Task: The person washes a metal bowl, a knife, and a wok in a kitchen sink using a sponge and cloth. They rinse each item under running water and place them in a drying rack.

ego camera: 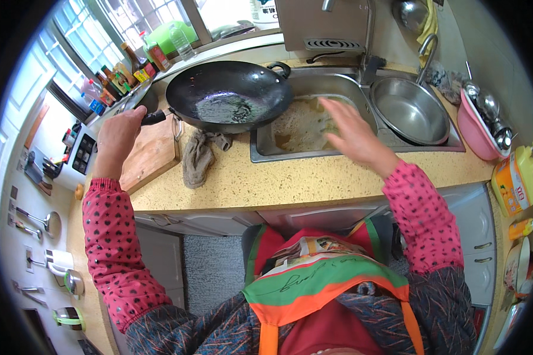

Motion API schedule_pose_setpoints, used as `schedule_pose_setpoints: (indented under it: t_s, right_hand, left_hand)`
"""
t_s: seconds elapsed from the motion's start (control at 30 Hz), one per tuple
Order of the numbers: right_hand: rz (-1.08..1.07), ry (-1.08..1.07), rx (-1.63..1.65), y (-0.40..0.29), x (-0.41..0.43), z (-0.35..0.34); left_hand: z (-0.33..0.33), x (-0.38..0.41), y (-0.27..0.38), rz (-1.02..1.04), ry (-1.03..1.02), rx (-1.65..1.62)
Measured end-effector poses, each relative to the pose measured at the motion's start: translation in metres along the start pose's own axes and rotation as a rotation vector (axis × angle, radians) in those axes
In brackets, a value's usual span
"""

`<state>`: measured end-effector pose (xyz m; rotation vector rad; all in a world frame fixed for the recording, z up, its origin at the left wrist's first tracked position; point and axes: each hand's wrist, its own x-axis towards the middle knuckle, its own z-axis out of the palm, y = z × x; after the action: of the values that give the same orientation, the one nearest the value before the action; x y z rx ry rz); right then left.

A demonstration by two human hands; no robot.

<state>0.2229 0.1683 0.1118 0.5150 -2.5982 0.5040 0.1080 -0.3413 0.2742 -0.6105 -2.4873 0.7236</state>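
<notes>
My left hand (pixel 119 138) grips the black handle (pixel 153 118) of a large dark wok (pixel 184 95). The wok is held over the counter and the left part of the sink, its inside wet and shiny. A small loop handle (pixel 280 69) sits on its far right side. Above the left sink basin (pixel 368 106) hangs my right hand (pixel 353 128), fingers spread and holding nothing. Cloudy, foamy brownish water (pixel 304 117) stands in that basin, with some greenish bits near the hand.
A steel bowl (pixel 411 111) sits in the right basin under a curved faucet (pixel 428 49). A wooden cutting board (pixel 153 153) and a grey-brown rag (pixel 197 159) lie on the speckled counter (pixel 266 188). Bottles (pixel 155 52) line the windowsill. A pink basin (pixel 477 128) with metal utensils stands right.
</notes>
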Motion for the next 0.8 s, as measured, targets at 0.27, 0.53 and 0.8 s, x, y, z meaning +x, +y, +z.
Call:
schedule_pose_setpoints:
  t_s: [0.27,0.53,0.8]
  right_hand:
    - [-0.095,-0.472,0.492,-0.069,0.076,0.056]
    - [0.016,-0.103,0.756,-0.029,0.063,0.091]
    - [0.188,-0.136,1.066,0.000,0.065,0.096]
  left_hand:
    - [-0.065,0.086,0.053,0.271,0.162,0.196]
    - [-0.084,0.157,0.117,0.241,0.208,0.125]
    - [0.030,0.195,0.187,-0.384,0.699,-1.592]
